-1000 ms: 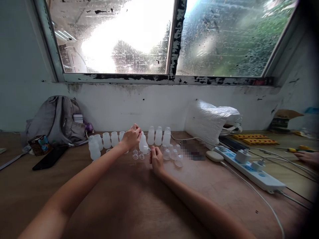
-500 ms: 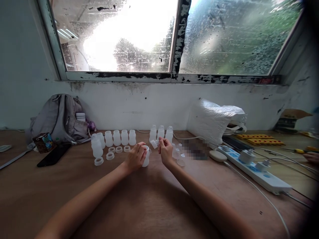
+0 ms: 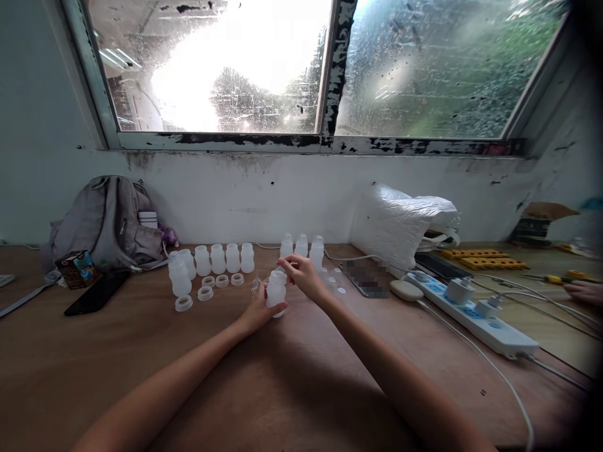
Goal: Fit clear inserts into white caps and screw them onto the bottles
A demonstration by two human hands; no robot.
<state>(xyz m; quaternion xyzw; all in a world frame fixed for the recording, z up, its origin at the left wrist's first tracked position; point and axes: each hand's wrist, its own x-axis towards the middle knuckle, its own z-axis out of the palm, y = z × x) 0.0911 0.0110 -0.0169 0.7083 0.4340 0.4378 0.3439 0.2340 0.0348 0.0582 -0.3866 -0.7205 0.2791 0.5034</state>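
Note:
My left hand point(image 3: 257, 312) is wrapped round the lower part of a small translucent white bottle point(image 3: 276, 290) standing on the wooden table point(image 3: 264, 383). My right hand point(image 3: 301, 273) is closed in a pinch over the bottle's top, where a small clear cap piece seems to sit; I cannot make it out clearly. Behind stand a row of several open bottles point(image 3: 221, 257) with loose rings point(image 3: 207, 292) in front of them, and three capped bottles point(image 3: 301, 246) to the right. A few clear caps point(image 3: 336, 279) lie right of my hands.
A grey backpack point(image 3: 106, 223), a small carton point(image 3: 75, 269) and a black phone point(image 3: 97, 292) sit at the left. A white plastic bag point(image 3: 400, 223), a power strip point(image 3: 471, 311) with cables and orange parts point(image 3: 475, 258) lie at the right. Another person's hand point(image 3: 584, 292) shows at the far right edge.
My left hand took a bottle from the row and drew it toward me. My right hand picked up a clear cap and brought it onto the bottle's top.

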